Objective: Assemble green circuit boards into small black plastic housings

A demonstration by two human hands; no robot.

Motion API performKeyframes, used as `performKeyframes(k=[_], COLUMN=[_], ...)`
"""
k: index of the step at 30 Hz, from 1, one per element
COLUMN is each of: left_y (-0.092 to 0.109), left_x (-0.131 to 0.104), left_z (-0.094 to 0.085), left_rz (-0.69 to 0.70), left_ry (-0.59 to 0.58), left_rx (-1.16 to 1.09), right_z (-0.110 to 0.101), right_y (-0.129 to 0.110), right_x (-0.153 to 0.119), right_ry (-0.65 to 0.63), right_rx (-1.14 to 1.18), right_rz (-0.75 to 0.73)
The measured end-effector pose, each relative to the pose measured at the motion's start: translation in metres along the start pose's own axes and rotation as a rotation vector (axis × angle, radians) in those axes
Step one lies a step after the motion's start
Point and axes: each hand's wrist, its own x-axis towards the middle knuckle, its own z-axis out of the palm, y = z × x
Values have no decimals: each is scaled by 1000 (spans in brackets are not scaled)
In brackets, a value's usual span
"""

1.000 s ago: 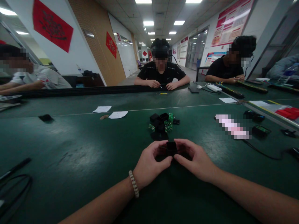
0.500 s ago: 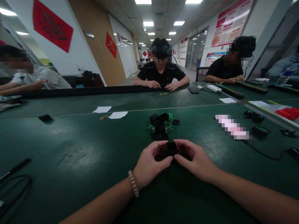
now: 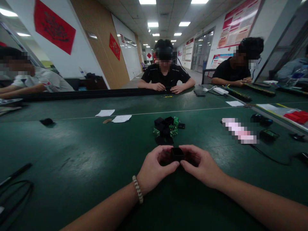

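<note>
Black, with its hollow top facing up, a small box (image 3: 177, 156) is held between my two hands, close in front of me; whether its base touches the green desk (image 3: 79, 189) I cannot tell. My left hand (image 3: 157, 165) is loosely curved, fingertips at the box's far left and thumb at its near edge. My right hand (image 3: 203, 166) mirrors it, fingers arched, the two thumb tips nearly meeting. A beaded bracelet (image 3: 137, 189) circles my left wrist. Just beyond the box lies a pile of black cases (image 3: 165, 131) with green circuit boards (image 3: 173, 132) among them. Sheets of paper (image 3: 122, 118) lie farther off to my left. Across from me sits a person in a black shirt (image 3: 166, 77).
</note>
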Motion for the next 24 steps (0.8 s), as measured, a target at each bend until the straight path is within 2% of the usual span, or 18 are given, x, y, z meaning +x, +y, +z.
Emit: performKeyframes(k=[10, 24], left_y=[4, 3], left_x=[-2, -2], left_z=[0, 0], left_rz=[-53, -63], left_ry=[55, 55], left_rx=[123, 119], right_z=[3, 1], right_y=[-2, -5], right_x=[-1, 0], right_ry=[9, -17], right_rx=[30, -26], right_rz=[7, 19])
